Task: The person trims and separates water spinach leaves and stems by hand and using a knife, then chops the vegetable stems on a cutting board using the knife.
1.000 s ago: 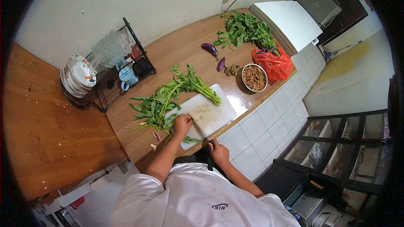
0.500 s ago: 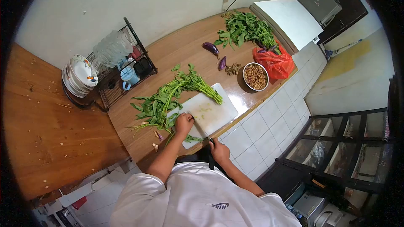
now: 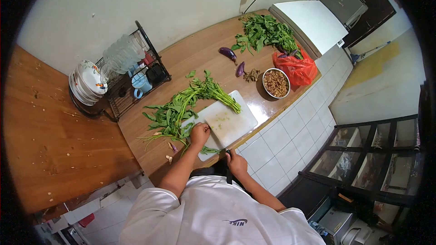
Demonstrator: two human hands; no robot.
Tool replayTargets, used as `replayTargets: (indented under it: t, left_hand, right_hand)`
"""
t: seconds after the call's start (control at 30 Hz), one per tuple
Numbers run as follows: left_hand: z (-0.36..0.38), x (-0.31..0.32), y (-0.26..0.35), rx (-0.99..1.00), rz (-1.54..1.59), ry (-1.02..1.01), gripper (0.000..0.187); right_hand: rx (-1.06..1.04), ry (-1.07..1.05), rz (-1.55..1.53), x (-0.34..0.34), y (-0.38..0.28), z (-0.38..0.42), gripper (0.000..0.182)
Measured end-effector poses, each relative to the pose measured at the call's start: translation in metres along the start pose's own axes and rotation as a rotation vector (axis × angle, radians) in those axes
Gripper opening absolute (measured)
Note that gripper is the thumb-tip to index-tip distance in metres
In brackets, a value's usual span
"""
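A white cutting board lies near the counter's front edge, with small green cut bits on it. My left hand rests over the board with its fingers closed; what they pinch is hidden. In my right hand, at the board's near edge, is the black handle of a knife. Its blade is hard to make out against the board. A bunch of leafy greens spreads across the board's far left side, stems pointing right. Some loose leaves lie between my two hands.
Two purple eggplants, a bowl of brown pieces, more greens and a red plastic bag stand farther right. At the back left is a dish rack with glasses, a blue mug and plates.
The whole view has shifted very slightly. Both hands stay in almost the same place, and the greens and board look unchanged.
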State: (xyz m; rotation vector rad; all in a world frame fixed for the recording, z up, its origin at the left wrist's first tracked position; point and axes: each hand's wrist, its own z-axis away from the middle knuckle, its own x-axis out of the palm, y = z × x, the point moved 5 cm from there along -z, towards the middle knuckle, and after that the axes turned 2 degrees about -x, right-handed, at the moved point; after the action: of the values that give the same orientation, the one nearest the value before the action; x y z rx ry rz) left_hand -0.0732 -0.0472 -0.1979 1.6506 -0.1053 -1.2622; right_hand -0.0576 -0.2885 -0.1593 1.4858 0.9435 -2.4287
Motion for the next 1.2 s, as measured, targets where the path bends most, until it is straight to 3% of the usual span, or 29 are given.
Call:
replayTargets:
  t: [0.27,0.53,0.97,1.2]
  left_hand:
    - [0.002,0.000,0.000,-0.024,0.044,0.009,0.008]
    - [0.004,-0.002,-0.005,-0.022,0.109,0.036,0.009]
    - [0.004,0.000,-0.011,0.006,0.091,0.063,0.009]
    - [0.006,-0.001,-0.011,0.011,0.141,0.032,0.010]
  right_hand:
    - [0.104,0.074,-0.023,-0.017,0.015,-0.011,0.029]
    - [-0.016,0.048,-0.026,-0.018,0.009,-0.001,0.029]
    - [-0.029,0.010,0.020,0.003,-0.003,-0.013,0.031]
    - [0.101,0.025,-0.059,-0.010,0.005,-0.002,0.032]
